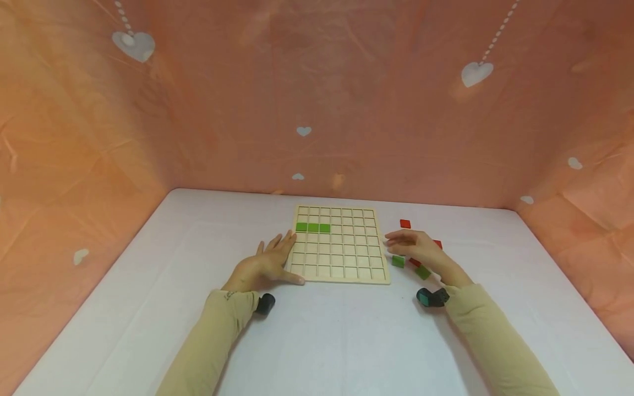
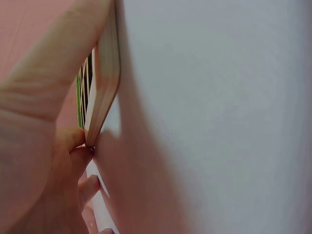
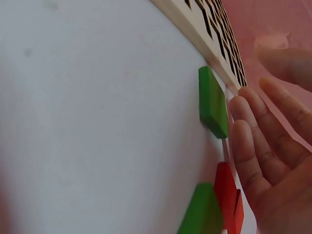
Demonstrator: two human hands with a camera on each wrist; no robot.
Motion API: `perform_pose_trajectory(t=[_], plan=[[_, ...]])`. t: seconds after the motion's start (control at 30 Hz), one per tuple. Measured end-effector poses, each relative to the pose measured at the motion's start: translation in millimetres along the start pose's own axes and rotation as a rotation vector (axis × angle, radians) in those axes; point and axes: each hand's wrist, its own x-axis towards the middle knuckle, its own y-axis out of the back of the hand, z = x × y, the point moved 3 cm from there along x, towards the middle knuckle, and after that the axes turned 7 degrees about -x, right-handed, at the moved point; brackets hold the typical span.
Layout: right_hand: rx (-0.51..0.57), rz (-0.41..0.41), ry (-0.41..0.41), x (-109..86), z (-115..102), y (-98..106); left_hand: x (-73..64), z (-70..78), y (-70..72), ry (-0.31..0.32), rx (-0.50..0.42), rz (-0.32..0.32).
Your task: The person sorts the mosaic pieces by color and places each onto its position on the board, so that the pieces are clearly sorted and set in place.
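Note:
A pale wooden grid board (image 1: 342, 281) lies on the white table. Three green tiles (image 1: 313, 227) fill cells side by side in one row at its left. My left hand (image 1: 264, 265) rests at the board's near left corner, fingers spread along the left edge and the thumb along the near edge. Just beyond the right edge hovers my right hand (image 1: 417, 246), fingers loosely extended with nothing between them. Below its fingers lies a loose green tile (image 3: 212, 105); another green tile (image 1: 422, 272) and a red tile (image 1: 415, 263) lie close to it.
A red tile (image 1: 405, 224) lies beyond the right hand, and another red tile (image 1: 438, 244) is partly hidden behind it. Orange cloth with pale hearts (image 1: 304, 131) walls the table (image 1: 342, 341) at the back and sides. Black devices (image 1: 265, 304) sit at both wrists.

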Motion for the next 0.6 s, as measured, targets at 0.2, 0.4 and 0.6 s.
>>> perform_pose_trajectory(t=[0.2, 0.4, 0.6], plan=[[0.014, -0.03, 0.005, -2.2, 4, 2, 0.0, 0.0, 0.5, 0.001, -0.006, -0.003], [-0.015, -0.036, 0.0, -7.6, 8, 6, 0.7, -0.5, 0.4, 0.006, -0.005, -0.013], [-0.022, -0.068, 0.009, -11.8, 12, 9, 1.0, -0.9, 0.6, 0.007, -0.004, -0.018]])
